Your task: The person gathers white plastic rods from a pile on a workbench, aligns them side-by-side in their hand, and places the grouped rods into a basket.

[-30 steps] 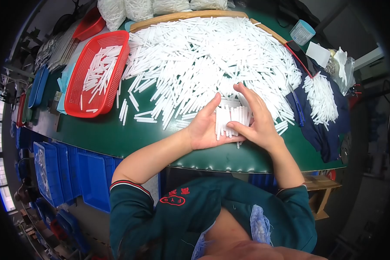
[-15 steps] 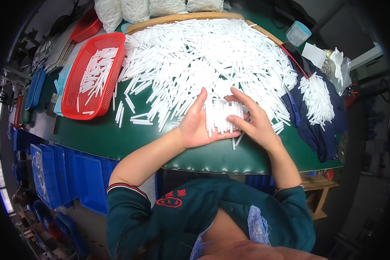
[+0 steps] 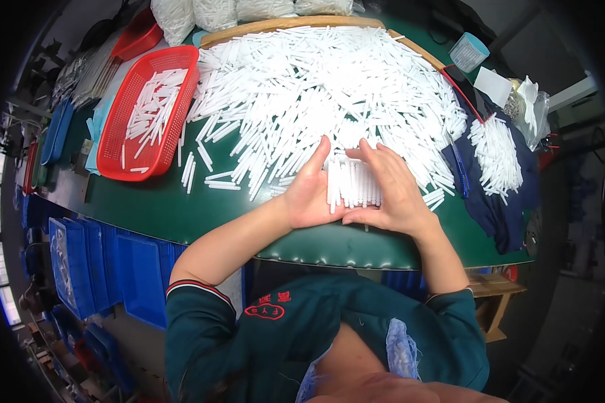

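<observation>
A row of slim white plastic tubes (image 3: 353, 185) lies side by side across the fingers and palm of my left hand (image 3: 307, 203), whose thumb points up along the row's left side. My right hand (image 3: 402, 195) cups the row from the right, with its fingers at the upper ends and its thumb at the lower ends. Most of my left fingers are hidden under the tubes. Just beyond both hands spreads a large loose pile of the same white tubes (image 3: 316, 87) on the green tabletop (image 3: 181, 208).
A red perforated basket (image 3: 106, 151) with some tubes stands at left. A wooden rail (image 3: 296, 25) bounds the pile, and filled plastic bags (image 3: 215, 13) sit behind it. At right, more tubes (image 3: 496, 158) and a blue pen-like tool (image 3: 460, 168) lie on dark cloth (image 3: 491, 225).
My right hand has shifted from pinching over the row's right part to spanning its ends, thumb now lower. The tubes look more closely aligned. The view has shifted slightly.
</observation>
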Demonstrator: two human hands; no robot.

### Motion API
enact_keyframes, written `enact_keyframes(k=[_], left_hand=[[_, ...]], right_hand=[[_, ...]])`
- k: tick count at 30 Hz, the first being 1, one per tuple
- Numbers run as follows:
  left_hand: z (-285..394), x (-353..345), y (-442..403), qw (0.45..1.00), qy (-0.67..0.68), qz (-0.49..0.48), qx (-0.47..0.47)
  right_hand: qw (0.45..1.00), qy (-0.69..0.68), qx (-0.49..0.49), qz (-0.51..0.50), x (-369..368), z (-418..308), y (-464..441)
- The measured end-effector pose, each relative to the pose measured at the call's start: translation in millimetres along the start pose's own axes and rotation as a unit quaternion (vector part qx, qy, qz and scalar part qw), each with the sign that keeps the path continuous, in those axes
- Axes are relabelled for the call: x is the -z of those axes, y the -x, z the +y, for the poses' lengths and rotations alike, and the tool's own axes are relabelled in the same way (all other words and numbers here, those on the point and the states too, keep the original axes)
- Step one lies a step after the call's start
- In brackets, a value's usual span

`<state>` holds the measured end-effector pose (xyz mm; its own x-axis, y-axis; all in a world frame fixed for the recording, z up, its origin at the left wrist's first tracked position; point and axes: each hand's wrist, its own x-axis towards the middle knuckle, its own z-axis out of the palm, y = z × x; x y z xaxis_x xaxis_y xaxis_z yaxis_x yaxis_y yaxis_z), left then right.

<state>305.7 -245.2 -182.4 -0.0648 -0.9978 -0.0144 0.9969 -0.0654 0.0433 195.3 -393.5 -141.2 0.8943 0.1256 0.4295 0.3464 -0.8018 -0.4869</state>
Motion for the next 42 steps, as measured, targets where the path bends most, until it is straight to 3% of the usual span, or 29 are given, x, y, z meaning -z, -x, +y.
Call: enact_keyframes(k=[3, 9, 23, 28, 36, 42], left_hand=[[-5.9, -3.9, -3.5, 0.994, -0.063, 0.083, -0.017], [-6.9, -4.2, -3.1, 0.991, -0.072, 0.114, 0.011], [-8.0, -6.4, -1.9, 0.991, -0.076, 0.113, 0.01], [-7.6, -10.4, -2.7, 0.987, -0.095, 0.129, -0.008], [-3.8, -10.2, -0.5, 0.997, -0.051, 0.056, -0.002], [-3.3, -12.9, -4.9, 0.993, -0.085, 0.081, -0.033]], right_hand=[[1.0, -0.012, -0.019, 0.021, -2.7, -4.5, -1.8], [0.999, 0.018, -0.045, -0.017, -4.6, -2.5, -0.3], [0.995, 0.012, -0.092, -0.027, 2.9, -2.7, 2.3], [0.99, -0.067, -0.121, 0.009, 1.6, -5.9, 1.6], [0.986, -0.117, -0.115, 0.008, 5.3, -3.5, 0.8], [0.976, -0.164, -0.125, 0.065, 10.7, 1.3, 1.3]])
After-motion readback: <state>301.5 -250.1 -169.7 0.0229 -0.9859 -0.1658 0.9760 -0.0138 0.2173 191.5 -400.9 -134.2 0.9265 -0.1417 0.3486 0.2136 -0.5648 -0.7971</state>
